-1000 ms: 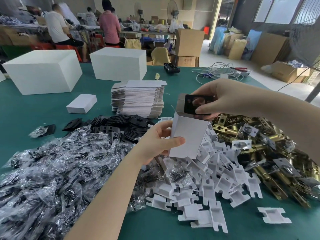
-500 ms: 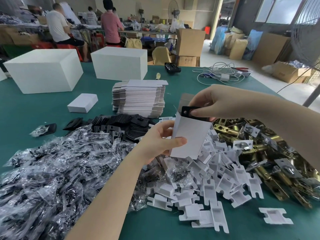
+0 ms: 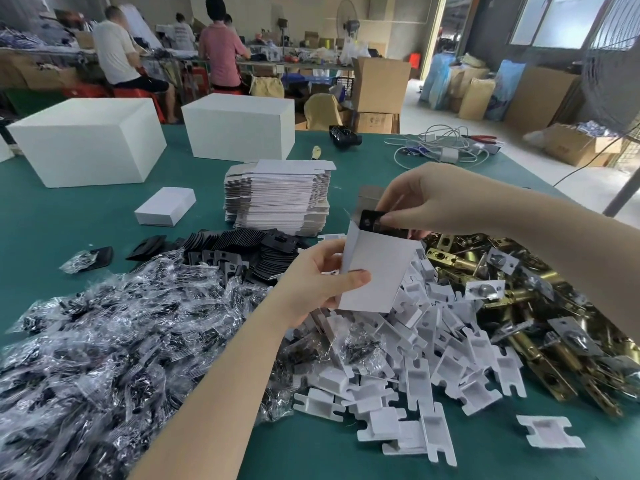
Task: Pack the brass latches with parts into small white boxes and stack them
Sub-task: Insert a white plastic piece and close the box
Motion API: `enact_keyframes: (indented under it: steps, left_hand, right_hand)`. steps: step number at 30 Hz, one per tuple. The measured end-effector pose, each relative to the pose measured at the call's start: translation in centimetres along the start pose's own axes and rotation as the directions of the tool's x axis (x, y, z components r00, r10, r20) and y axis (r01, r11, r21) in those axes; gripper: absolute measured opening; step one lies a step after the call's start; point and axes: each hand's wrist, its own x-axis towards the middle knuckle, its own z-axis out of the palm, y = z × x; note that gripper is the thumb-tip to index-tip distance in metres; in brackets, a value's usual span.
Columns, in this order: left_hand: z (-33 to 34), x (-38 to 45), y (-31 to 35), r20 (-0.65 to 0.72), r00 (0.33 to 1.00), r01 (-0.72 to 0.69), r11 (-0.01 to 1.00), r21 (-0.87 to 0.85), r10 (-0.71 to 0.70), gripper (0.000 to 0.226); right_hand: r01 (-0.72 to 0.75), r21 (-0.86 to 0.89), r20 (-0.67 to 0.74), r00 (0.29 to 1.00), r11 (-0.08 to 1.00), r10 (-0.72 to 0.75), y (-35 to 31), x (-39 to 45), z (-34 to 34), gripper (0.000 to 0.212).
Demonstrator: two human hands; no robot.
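Along the near edge of the green table (image 3: pixel 322 455) loose white plastic inserts (image 3: pixel 420 382) spill from the middle toward the near right corner, with crinkled clear bags of small parts (image 3: pixel 104 344) heaped at the near left; above them the left hand (image 3: pixel 317 282) grips the small white box (image 3: pixel 375 271) upright, thumb across its front face and fingers behind; the right hand (image 3: pixel 436 199) pinches a black plate (image 3: pixel 375 223) at the box's open mouth, fingers closed on it; a second ago the plate was held flat above the opening with its hole showing, and now it stands partly sunk inside, only its upper part above the rim; so the plate is going in, and this box seems close to ready for closing, though whether a latch already lies inside cannot be seen; the brass latches (image 3: pixel 512 306) lie piled toward the right edge, just behind the inserts; beyond the box a fan of more black plates (image 3: pixel 242 251) touches the bags; farther back stand a stack of flat box blanks (image 3: pixel 277 199) and one closed small box (image 3: pixel 165 206) left of it, the only finished one in view, so stacking has barely begun; two large white cartons (image 3: pixel 86 143) sit near the far edge, with a tangle of cables (image 3: pixel 446 147) at the far right; no brand, label or writing is legible on anything; a brown carton (image 3: pixel 374 123) behind the table carries a print too blurred to read
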Motion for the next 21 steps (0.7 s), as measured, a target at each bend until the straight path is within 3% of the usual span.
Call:
enact_keyframes:
  steps: [4, 7, 14, 21]
  left_hand:
    - [-0.06, -0.03, 0.26, 0.036, 0.999, 0.031, 0.996, -0.085, -0.028, 0.047]
    - [-0.32, -0.23, 0.75, 0.081, 0.996, 0.054, 0.989, -0.141, -0.043, 0.047]
    - [-0.14, -0.13, 0.76, 0.117, 0.991, 0.076, 0.987, -0.142, -0.06, 0.056]
    - [-0.26, 0.05, 0.45, 0.089, 0.993, 0.086, 0.988, -0.13, -0.075, 0.055]
  right_hand:
    - [0.024, 0.013, -0.128, 0.992, 1.0, -0.022, 0.05, 0.21, 0.19, 0.012]
    - [0.034, 0.121, -0.176, 0.984, 0.992, -0.012, 0.2, 0.32, 0.02, 0.011]
    - [-0.073, 0.047, 0.067, 0.995, 0.996, 0.069, 0.07, 0.64, -0.28, 0.013]
    - [-0.054, 0.006, 0.081, 0.995, 0.999, 0.053, 0.26, 0.57, -0.26, 0.012]
